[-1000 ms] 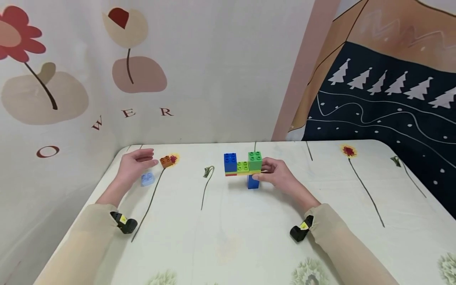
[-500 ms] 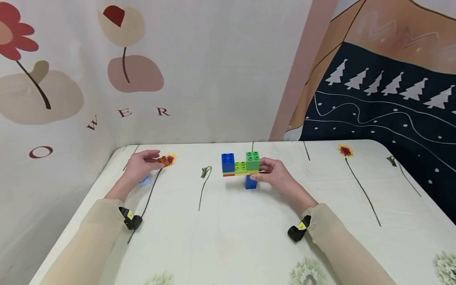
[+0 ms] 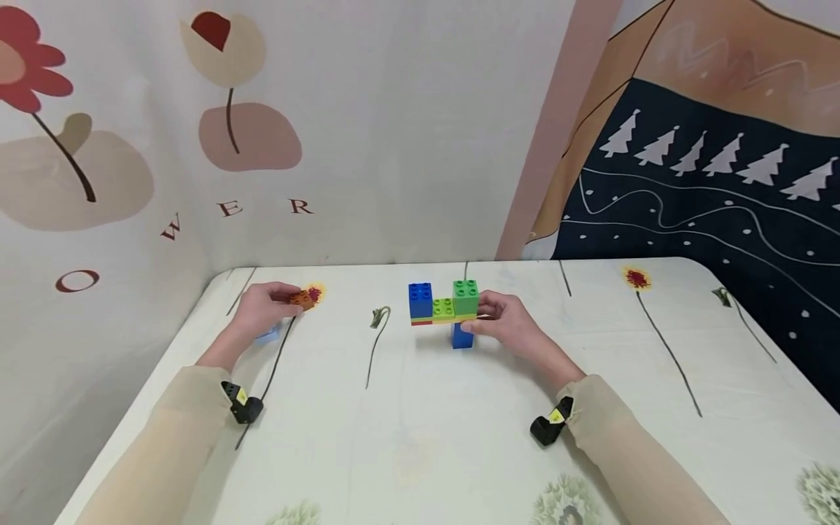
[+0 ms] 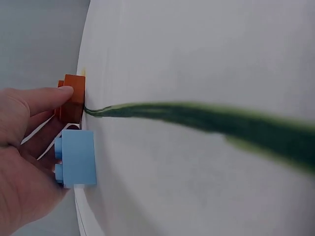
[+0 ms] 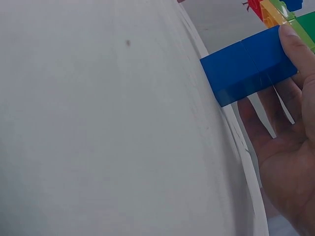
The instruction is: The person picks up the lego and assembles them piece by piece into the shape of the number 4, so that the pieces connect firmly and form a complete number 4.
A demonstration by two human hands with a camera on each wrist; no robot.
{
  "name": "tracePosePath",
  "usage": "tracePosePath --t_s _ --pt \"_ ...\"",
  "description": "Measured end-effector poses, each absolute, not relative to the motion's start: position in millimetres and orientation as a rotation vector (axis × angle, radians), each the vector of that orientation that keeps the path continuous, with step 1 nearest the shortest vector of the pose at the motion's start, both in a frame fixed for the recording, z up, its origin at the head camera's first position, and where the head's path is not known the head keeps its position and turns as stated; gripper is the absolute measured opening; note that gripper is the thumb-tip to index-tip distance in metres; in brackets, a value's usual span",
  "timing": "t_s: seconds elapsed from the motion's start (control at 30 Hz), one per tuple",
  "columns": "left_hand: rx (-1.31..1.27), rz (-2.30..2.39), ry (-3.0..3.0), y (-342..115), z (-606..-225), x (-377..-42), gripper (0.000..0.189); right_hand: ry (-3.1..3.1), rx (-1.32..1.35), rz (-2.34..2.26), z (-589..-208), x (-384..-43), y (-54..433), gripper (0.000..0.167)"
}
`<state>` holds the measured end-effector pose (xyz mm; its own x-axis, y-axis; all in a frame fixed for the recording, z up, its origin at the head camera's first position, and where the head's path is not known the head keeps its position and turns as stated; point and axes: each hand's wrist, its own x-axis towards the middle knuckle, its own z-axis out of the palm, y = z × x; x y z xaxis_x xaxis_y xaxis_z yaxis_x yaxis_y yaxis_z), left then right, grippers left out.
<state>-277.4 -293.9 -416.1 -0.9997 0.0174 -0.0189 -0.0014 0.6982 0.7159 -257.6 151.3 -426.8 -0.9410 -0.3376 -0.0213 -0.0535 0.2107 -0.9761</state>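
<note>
My left hand [image 3: 261,310] pinches an orange toy building brick [image 3: 302,300] at the table's far left; in the left wrist view the thumb lies on its near side. Just beside that hand sits a light blue brick [image 4: 78,157], mostly hidden by the hand in the head view. My right hand [image 3: 508,319] grips the right side of a brick structure. It has a blue brick [image 3: 421,300], a lower lime brick [image 3: 443,308] and a green brick [image 3: 466,298] on a thin red and yellow layer. Blue bricks [image 5: 246,66] form a leg below, standing on the table.
A pale cloth [image 3: 420,408] with printed flowers and stems covers the table. Behind it hangs a printed curtain [image 3: 394,146], with a dark tree-patterned cloth [image 3: 709,189] at the right. Each wrist wears a small black camera [image 3: 243,403].
My left hand has moved right and closed its thumb and fingers on the orange brick, now covering more of the light blue one. The right hand keeps its grip on the structure.
</note>
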Motion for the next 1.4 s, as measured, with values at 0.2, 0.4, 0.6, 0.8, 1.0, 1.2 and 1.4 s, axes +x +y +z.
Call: tracePosePath --t_s 0.2,0.4,0.6,0.8,1.0,1.2,1.4 --pt "0.008 1.230 2.879 -288 -409 -274 0.040 2.241 -0.366 -1.811 -426 -256 152 0.038" --pt "0.138 1.315 2.833 -278 -396 -268 0.041 2.242 -0.364 -1.813 -426 -257 152 0.038" --pt "0.222 1.366 2.809 -258 -384 -260 0.041 2.255 -0.369 -1.803 -429 -258 152 0.037" --pt "0.301 1.416 2.786 -230 -367 -253 0.041 2.254 -0.354 -1.807 -428 -258 152 0.037" --pt "0.399 1.510 2.721 -196 -348 -245 0.042 2.262 -0.347 -1.812 -427 -257 151 0.037" --pt "0.482 1.619 2.648 -157 -333 -240 0.043 2.277 -0.321 -1.815 -427 -257 151 0.036" --pt "0.549 1.707 2.532 -127 -324 -235 0.042 2.270 -0.315 -1.827 -427 -256 150 0.035"
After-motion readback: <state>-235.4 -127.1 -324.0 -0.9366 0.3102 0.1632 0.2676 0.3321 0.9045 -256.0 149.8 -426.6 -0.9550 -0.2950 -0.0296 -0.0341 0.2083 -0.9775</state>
